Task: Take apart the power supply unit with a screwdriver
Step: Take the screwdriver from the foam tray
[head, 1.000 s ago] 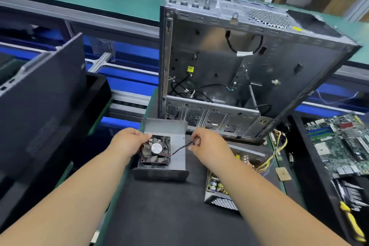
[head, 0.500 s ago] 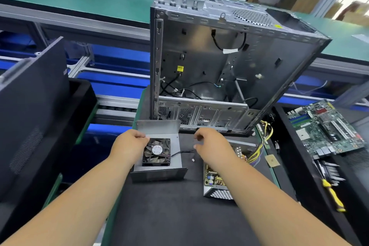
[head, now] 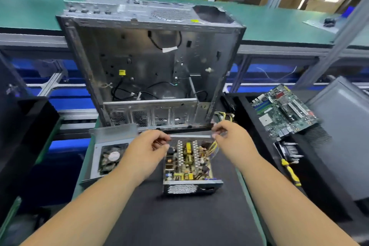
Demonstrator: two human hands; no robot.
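Note:
The open power supply body sits on the black mat, its circuit board with yellow parts and heat sinks exposed. To its left lies the removed metal cover with the black fan in it. My left hand hovers over the body's far left edge, fingers loosely curled and holding nothing. Over the far right corner, by the yellow wires, is my right hand, fingers also loosely curled. A yellow-handled screwdriver lies in the black tray at right.
An emptied computer case stands open just behind the power supply. A green motherboard lies on the black tray at right, beside a grey panel. A dark panel leans at left.
My left hand left the fan cover and moved right to the power supply body. My right hand let go of the fan wire and moved right. The view shifted right.

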